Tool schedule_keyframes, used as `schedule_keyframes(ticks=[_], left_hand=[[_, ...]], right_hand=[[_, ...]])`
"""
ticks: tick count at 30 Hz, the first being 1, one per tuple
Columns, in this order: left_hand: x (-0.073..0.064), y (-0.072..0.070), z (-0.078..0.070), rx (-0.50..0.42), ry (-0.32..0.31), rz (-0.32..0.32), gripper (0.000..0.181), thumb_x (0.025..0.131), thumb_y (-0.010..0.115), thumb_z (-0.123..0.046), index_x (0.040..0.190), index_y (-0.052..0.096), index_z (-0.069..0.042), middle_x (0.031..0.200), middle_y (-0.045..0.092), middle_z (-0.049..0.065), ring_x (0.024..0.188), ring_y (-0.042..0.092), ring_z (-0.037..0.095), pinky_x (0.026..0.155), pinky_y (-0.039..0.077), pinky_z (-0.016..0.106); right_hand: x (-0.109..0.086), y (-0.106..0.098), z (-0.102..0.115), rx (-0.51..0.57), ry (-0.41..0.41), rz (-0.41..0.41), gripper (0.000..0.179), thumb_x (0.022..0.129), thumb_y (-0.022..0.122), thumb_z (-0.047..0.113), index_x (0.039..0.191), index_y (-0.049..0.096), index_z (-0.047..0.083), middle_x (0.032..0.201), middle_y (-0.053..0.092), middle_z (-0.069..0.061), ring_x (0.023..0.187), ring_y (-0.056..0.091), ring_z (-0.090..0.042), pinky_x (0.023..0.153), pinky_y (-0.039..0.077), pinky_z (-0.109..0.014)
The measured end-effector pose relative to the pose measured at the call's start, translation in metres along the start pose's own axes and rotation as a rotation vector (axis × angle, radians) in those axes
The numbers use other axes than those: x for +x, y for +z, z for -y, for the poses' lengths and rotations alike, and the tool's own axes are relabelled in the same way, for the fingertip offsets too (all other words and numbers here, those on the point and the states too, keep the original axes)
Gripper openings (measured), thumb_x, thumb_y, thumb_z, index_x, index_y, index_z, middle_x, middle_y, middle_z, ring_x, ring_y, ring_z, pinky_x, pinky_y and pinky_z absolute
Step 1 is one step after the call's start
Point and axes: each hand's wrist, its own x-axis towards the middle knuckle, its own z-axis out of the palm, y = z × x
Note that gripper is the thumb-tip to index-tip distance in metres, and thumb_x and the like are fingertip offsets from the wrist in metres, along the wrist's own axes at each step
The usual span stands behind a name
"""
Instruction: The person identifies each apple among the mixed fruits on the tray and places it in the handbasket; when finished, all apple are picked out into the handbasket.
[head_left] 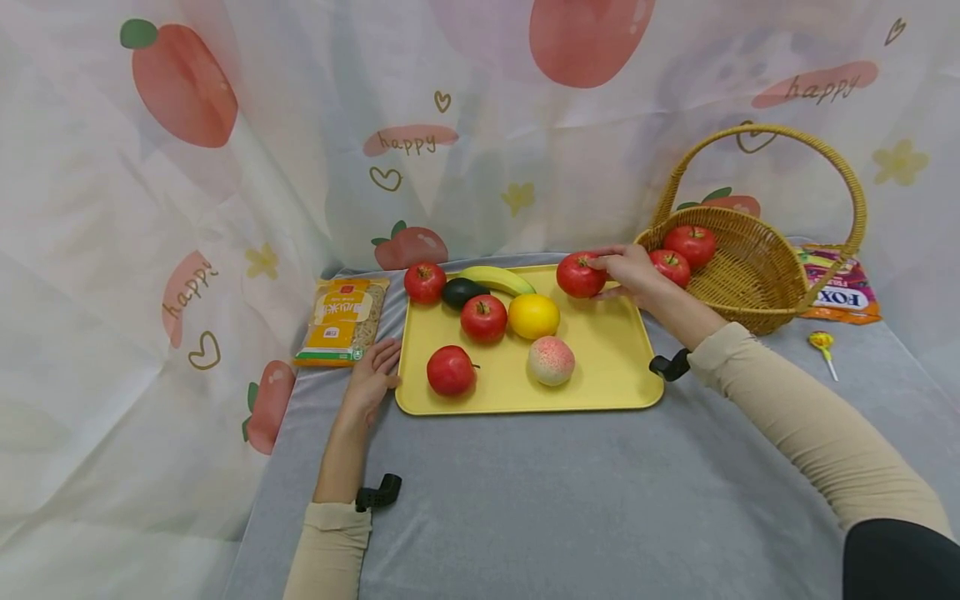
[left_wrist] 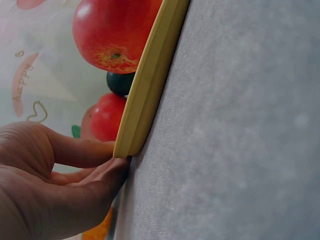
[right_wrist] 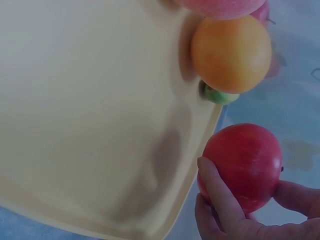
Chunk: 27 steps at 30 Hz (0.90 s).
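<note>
My right hand [head_left: 633,271] grips a red apple [head_left: 582,275] between thumb and fingers, over the far right part of the yellow tray [head_left: 607,367]. In the right wrist view the apple [right_wrist: 245,165] hangs above the tray, whose surface carries a shadow. At the tray's left edge, my left hand [head_left: 371,379] pinches the rim, thumb against its side and fingers low by the cloth in the left wrist view. On the tray lie several more apples [head_left: 483,318], a banana [head_left: 498,279], a dark green avocado [head_left: 462,292], a lemon [head_left: 534,317] and a peach [head_left: 551,361].
A wicker basket [head_left: 750,283] with a tall handle stands right of the tray, two apples [head_left: 690,244] inside. Beside it lie a purple candy bag [head_left: 840,287] and a lollipop [head_left: 822,343]. An orange food packet [head_left: 341,321] lies left, near my left hand. Behind hangs a printed curtain [head_left: 300,125].
</note>
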Motion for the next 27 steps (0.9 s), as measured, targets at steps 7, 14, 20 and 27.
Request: schedule_keyframes(ticks=[7,14,20,27], left_hand=[[0.001,0.000,0.000,0.000,0.001,0.008,0.080,0.087,0.046,0.030,0.160,0.030,0.001,0.163,0.039,0.021,0.153,0.036,0.029,0.124,0.031,0.041],[0.001,-0.001,0.001,0.015,-0.011,-0.004,0.080,0.087,0.047,0.029,0.160,0.032,0.000,0.162,0.040,0.019,0.152,0.037,0.029,0.123,0.032,0.041],[0.002,-0.001,0.000,0.021,-0.008,-0.005,0.079,0.088,0.047,0.029,0.160,0.032,0.000,0.162,0.040,0.020,0.152,0.037,0.029,0.123,0.032,0.042],[0.002,-0.001,0.001,0.020,-0.012,-0.002,0.079,0.088,0.048,0.029,0.160,0.032,0.000,0.162,0.040,0.020,0.152,0.037,0.029,0.124,0.031,0.041]], right_hand=[[-0.007,0.000,0.004,-0.001,-0.017,0.012,0.056,0.108,0.056,0.021,0.156,0.039,-0.002,0.158,0.034,-0.024,0.135,0.044,-0.038,0.083,0.062,-0.046],[-0.012,-0.002,0.012,-0.006,-0.008,0.023,0.055,0.108,0.055,0.019,0.157,0.039,-0.002,0.158,0.036,-0.024,0.136,0.045,-0.040,0.080,0.063,-0.045],[-0.012,-0.005,0.014,-0.034,-0.021,0.033,0.057,0.108,0.056,0.020,0.157,0.039,-0.002,0.158,0.036,-0.025,0.137,0.045,-0.041,0.079,0.063,-0.044],[-0.015,-0.008,0.017,-0.042,-0.027,0.030,0.057,0.107,0.056,0.019,0.157,0.039,-0.002,0.158,0.036,-0.025,0.137,0.046,-0.042,0.080,0.063,-0.046]])
